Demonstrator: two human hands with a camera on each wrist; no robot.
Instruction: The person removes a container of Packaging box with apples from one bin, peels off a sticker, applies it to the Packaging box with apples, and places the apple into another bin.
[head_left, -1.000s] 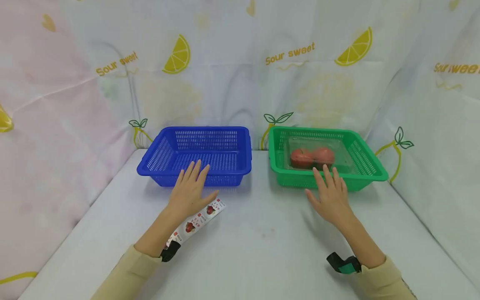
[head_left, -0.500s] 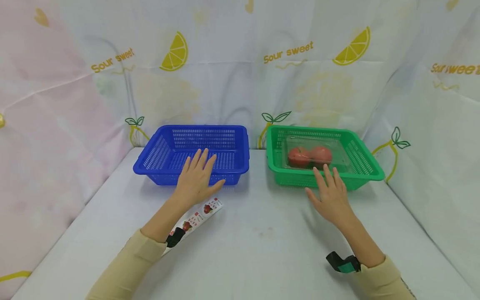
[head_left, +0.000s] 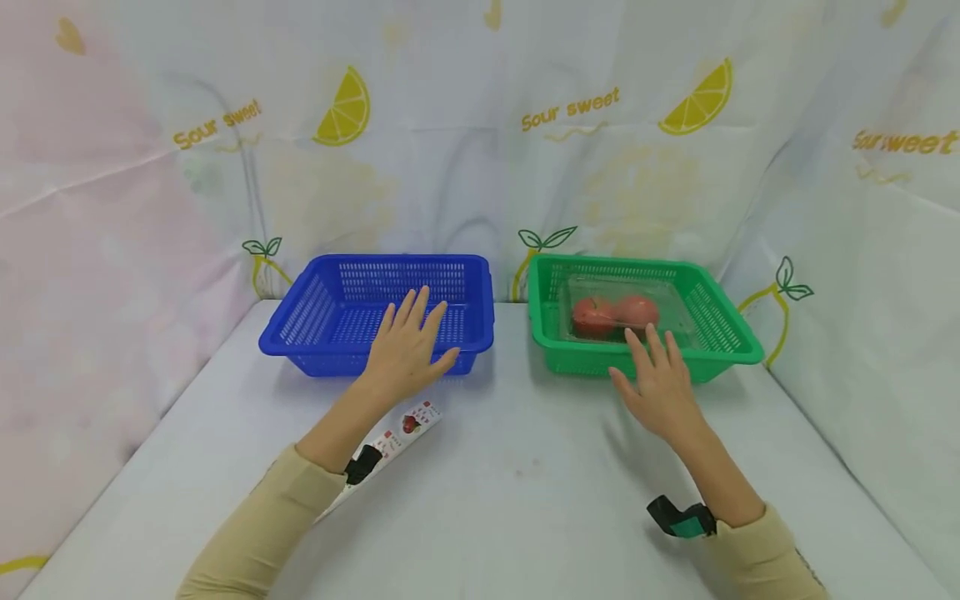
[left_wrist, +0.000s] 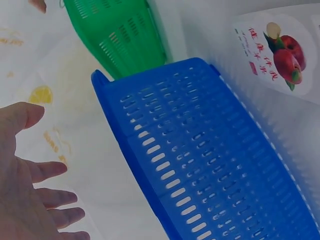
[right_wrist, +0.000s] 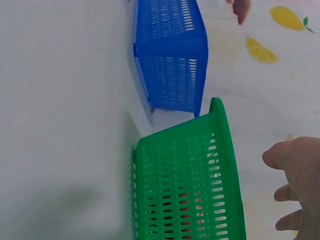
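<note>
A person's two bare hands are reaching forward over a white table (head_left: 510, 533), with beige sleeves (head_left: 262, 525) entering from the lower left and lower right of the frame. The left hand (head_left: 405, 354), left of centre, is spreading its fingers over the front of a blue basket (head_left: 360, 279); it is grasping nothing, and the left wrist view is showing a gap between hand and basket. The right hand (head_left: 660, 387), right of centre, is holding its fingers loosely apart by the front rim of a green basket (head_left: 577, 357); it too is gripping nothing, and the right wrist view is showing it apart from the rim.

The blue basket is sitting left of centre, and the green one is sitting right of centre, a gap between them. Inside the green basket a see-through plastic container (head_left: 675, 304) is lying, with two red fruits (head_left: 594, 317) showing side by side towards its left. At lower left of centre, a white label strip (head_left: 401, 433) printed with red fruit is lying diagonally on the table, partly hidden by the left forearm. A small black device (head_left: 364, 464) is sitting at each wrist. Across the upper frame, a pale cloth (head_left: 465, 183) is hanging, showing lemon slices and the words "Sour sweet".
</note>
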